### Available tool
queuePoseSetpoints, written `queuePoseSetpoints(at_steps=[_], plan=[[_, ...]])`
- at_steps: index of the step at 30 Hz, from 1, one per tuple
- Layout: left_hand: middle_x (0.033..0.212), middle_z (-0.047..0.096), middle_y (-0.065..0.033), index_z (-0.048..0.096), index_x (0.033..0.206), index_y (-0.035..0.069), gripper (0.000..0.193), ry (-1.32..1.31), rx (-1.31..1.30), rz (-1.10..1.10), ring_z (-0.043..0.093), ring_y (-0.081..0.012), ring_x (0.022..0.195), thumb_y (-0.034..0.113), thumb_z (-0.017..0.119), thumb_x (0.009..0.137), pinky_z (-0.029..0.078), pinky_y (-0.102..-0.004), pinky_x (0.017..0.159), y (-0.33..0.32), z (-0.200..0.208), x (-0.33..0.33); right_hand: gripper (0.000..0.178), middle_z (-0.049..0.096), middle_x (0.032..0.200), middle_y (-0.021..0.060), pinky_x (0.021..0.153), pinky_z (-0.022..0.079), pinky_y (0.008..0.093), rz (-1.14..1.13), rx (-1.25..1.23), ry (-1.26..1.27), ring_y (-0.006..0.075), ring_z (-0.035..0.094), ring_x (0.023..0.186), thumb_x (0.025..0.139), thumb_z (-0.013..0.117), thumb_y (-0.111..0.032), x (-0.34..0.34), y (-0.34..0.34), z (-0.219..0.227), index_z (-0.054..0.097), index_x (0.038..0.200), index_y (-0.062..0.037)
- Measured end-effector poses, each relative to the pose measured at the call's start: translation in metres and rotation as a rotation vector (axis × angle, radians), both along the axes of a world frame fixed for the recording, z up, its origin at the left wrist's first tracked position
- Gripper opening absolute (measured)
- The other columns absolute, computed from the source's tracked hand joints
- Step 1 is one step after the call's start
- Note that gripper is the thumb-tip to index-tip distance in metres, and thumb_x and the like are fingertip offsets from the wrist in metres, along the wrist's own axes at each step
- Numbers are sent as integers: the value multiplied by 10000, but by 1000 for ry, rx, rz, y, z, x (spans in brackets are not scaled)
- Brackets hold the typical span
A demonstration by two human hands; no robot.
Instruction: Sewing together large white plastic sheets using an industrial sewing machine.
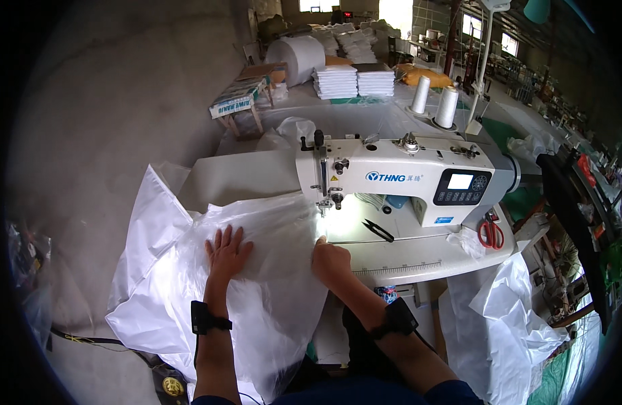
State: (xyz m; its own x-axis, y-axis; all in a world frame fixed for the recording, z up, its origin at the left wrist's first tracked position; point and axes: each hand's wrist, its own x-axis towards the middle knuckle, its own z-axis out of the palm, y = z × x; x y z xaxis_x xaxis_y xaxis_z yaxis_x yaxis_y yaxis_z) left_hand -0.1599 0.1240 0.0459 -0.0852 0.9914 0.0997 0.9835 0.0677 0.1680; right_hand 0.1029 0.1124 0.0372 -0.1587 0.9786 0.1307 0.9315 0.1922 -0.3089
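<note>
A white sewing machine (398, 165) with a lit needle area stands in front of me. A large sheet of shiny white plastic (257, 297) drapes over the table's left part and hangs toward my lap, its right edge running to the presser foot (323, 208). My left hand (228, 252) lies flat on the sheet, fingers spread. Just in front of the presser foot, my right hand (331, 262) is closed at the sheet's right edge, its index finger pointing toward the needle. What its other fingers grip is mostly hidden.
Black thread snips (378, 230) lie on the machine bed, and red-handled scissors (490, 234) sit at its right end. Two white thread cones (446, 108) stand behind the machine. Folded white stacks (336, 82) and a large white roll (296, 59) are farther back. More white sheeting (506, 317) hangs at right.
</note>
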Motion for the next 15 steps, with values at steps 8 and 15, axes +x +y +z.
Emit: queuePoseSetpoints(at_steps=[8, 15], plan=[[1499, 266, -92, 384, 1405, 191, 627, -28, 61, -24, 173, -310, 1399, 555, 378, 895, 35, -569, 1104, 43, 9, 9, 291, 654, 811, 194, 648, 511, 430, -84, 39, 34, 321, 662, 745, 881, 420, -115, 6, 31, 2, 507, 1088, 71], [1480, 309, -88, 411, 1388, 181, 620, -17, 102, 8, 213, -305, 1388, 555, 382, 894, 73, -574, 1102, 50, 8, 4, 386, 620, 898, 232, 693, 513, 445, -20, -251, 576, 350, 653, 744, 828, 604, -216, 8, -115, -21, 443, 1044, 59]])
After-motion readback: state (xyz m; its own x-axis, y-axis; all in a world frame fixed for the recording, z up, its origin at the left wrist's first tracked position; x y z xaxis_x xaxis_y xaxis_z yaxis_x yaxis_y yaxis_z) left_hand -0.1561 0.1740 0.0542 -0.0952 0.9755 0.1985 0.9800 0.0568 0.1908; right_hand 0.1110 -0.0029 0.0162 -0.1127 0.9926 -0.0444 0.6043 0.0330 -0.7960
